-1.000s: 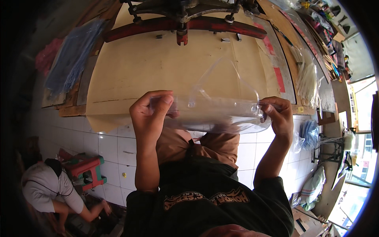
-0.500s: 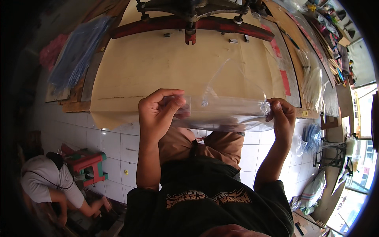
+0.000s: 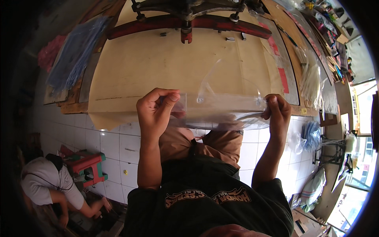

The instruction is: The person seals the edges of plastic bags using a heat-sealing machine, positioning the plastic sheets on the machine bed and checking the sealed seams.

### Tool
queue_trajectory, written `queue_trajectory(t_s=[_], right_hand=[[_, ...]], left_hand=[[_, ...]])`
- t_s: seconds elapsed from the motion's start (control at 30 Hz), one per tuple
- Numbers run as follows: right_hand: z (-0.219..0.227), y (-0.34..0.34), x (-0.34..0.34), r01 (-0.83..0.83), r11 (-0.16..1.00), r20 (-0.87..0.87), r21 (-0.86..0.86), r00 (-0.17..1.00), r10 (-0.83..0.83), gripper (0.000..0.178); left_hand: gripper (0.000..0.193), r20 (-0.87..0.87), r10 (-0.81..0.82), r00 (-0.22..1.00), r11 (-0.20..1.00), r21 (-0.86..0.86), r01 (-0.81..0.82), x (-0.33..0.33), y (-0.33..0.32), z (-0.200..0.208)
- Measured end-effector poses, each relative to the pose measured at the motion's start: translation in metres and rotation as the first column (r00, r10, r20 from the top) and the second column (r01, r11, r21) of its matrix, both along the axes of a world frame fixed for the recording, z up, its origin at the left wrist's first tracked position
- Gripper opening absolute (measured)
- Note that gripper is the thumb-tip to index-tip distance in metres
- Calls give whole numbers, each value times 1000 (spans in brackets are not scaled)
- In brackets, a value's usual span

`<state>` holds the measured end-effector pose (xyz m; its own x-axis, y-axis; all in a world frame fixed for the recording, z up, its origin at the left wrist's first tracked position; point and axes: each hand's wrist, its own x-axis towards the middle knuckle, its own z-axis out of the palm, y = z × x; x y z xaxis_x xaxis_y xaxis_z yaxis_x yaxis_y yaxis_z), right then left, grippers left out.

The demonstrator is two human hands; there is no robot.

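Note:
A clear plastic bag [image 3: 225,106] is stretched between my two hands at the near edge of the paper-covered table. Its thin clear handle [image 3: 206,79] loops up over the table, its ends meeting the bag at small round fastenings. With thumb and fingers, my left hand [image 3: 155,110] pinches the bag's left top corner. My right hand [image 3: 278,110] is closed on the opposite corner. The lower part of the bag hangs over my lap, and I see my brown trousers through it.
Brown paper [image 3: 158,67] covers the tabletop. A red metal machine bar [image 3: 154,29] spans its far side, with small metal pieces nearby. Blue plastic sheets [image 3: 77,51] lie left, clear strips [image 3: 312,81] right. Another person [image 3: 43,179] bends low beside a red and green stool [image 3: 89,168].
Both hands and the bag have shifted slightly; the right corner's bunched plastic now looks flatter, and the right fastening shows apart from my fingers. The grip of both hands stays.

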<state>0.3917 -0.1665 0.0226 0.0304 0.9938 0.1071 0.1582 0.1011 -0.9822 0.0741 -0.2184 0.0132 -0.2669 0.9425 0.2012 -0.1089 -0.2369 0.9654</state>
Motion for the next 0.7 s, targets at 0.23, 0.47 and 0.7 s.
queue_trajectory(t_s=[0.23,0.47,0.7], right_hand=[[-1,2,-4,-9,1000,11,24,1000,9,35],[0,0,-4,-28,1000,-35,8,999,28,33],[0,0,-6,-18,1000,-42,7,999,19,31]], left_hand=[[15,-17,-23,1000,995,101,24,-9,7,-14],[11,160,-122,980,991,65,113,-11,3,-10],[18,116,-66,991,998,5,66,-9,2,-13]])
